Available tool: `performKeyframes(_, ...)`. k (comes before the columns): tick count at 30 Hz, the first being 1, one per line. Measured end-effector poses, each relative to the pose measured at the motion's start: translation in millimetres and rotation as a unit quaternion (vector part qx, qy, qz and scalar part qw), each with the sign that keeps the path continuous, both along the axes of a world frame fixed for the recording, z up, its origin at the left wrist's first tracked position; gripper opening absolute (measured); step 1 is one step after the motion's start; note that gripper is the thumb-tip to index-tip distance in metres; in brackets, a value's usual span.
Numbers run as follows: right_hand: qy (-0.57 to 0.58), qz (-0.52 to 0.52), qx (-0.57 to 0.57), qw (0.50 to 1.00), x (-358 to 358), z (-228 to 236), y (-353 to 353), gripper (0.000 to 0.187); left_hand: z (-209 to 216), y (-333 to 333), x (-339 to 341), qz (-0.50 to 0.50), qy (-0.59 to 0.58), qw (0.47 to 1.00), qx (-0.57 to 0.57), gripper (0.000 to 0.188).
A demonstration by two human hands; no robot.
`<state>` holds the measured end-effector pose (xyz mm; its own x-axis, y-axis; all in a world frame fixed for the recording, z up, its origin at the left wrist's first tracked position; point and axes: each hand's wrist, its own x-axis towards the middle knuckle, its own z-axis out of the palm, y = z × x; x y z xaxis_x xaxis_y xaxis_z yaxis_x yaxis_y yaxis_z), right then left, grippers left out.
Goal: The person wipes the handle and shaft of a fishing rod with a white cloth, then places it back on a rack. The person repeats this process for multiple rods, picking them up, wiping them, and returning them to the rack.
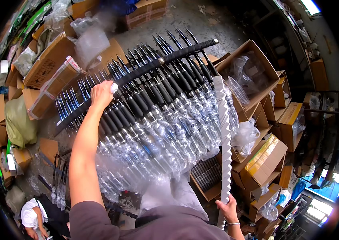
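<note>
Many telescopic fishing rods (159, 86) lie side by side across a long black padded bar (137, 75), dark grips below it and clear plastic sleeves over their lower parts. My left hand (102, 95) is closed over the bar at its left part. A small white round-ended object (114, 87) sticks out of that fist; the rest of it is hidden. At the lower right, my right hand (229, 209) grips the lower part of a long white strip (223, 132) with zigzag edges. The strip stands along the right side of the rods, its top near the bar.
Open cardboard boxes (253, 76) with plastic bags are stacked to the right. A box of dark rod-like pieces (208, 175) sits below the rods. More cartons (53, 60) crowd the left. A person in a white top (33, 214) works at the lower left, near several bagged rods (59, 182).
</note>
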<state>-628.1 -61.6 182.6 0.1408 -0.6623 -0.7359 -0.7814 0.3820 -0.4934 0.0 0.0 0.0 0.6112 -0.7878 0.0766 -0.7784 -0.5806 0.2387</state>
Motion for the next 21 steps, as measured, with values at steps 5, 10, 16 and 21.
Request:
performKeyframes(5, -0.004, 0.003, -0.004, 1.0, 13, 0, 0, 0.028, -15, -10, 11, -0.005, 0.006, 1.0, 0.002, 0.018)
performKeyframes(10, -0.008, -0.003, -0.011, 1.0, 16, -8, 2, 0.028, -19, -10, 15, 0.003, 0.035, 0.999, 0.013, 0.019)
performKeyframes(16, 0.004, 0.014, -0.02, 1.0, 19, -6, -5, 0.029, -37, -3, 16, 0.024, 0.053, 0.998, 0.022, 0.024)
performKeyframes(21, 0.015, 0.153, -0.035, 0.987, -2, 0, 0, 0.053, -40, -5, 12, 0.019, 0.043, 0.998, 0.039, 0.017)
